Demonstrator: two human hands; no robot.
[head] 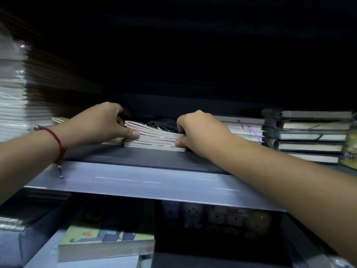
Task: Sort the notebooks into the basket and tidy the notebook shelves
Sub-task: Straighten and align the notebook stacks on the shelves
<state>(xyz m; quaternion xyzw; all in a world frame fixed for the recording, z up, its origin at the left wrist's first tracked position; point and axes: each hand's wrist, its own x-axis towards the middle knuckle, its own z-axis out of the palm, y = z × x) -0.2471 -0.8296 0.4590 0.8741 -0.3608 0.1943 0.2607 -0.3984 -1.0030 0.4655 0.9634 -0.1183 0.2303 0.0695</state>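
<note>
Forearms reach over shelf (154,182) front edge. Left hand (104,122) and right hand (199,130) each grip one end of small notebook stack (154,138), thumbs on spines, mid-shelf. Hardback pile (307,136) toward right end.

We see open dark space above the small stack of notebooks (154,139), up to the top of the shelf opening. On the left a tall blurred pile of wrapped notebooks (13,89) walls that side. On the right a stack of hardcover books (307,136) and a lower pile with a purple ribbon (245,128) block the way. Our hands, left (102,122) and right (199,130), fill both ends of the small stack. The bare shelf (135,157) in front lies free. Below, a thick pad (106,242) fills the lower shelf.
</note>
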